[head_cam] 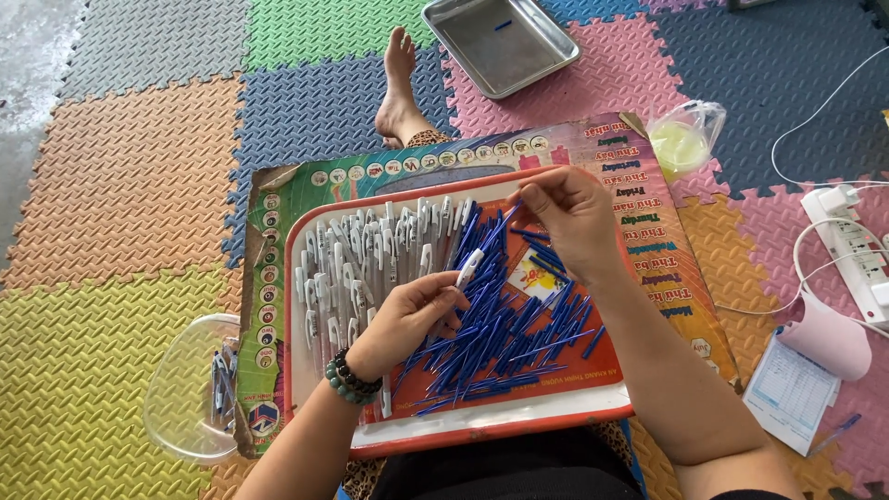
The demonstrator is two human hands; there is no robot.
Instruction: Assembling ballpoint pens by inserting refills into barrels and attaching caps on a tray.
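Currently the person sits on a floor of coloured foam mats (pixel 130 185) with a red tray (pixel 519 421) across the lap, resting on a printed cardboard sheet (pixel 648 231). Left hand (pixel 407 319) is closed around a white pen barrel (pixel 469 267), which sticks up and to the right from between thumb and fingers; a green bead bracelet (pixel 349 378) sits on that wrist. Right hand (pixel 569 215) is raised over the far right part of the tray, thumb and fingers pinched on a thin blue refill (pixel 500 225) that slants down towards the barrel tip; the two parts are near each other, whether touching cannot be told. Left half of tray: heap of white pen barrels (pixel 366 259). Right half: loose pile of blue refills (pixel 505 338), some spilling onto the near white rim.

Near left, beside the cardboard: clear plastic bowl (pixel 181 393) holding a few pens. Far centre: metal tray (pixel 500 42) with one small blue piece inside, next to a bare foot (pixel 398 88). Far right: clear bag (pixel 685 139) with a yellowish cup. Right edge: white power strip (pixel 857 250) with cables, papers (pixel 796 389) below it
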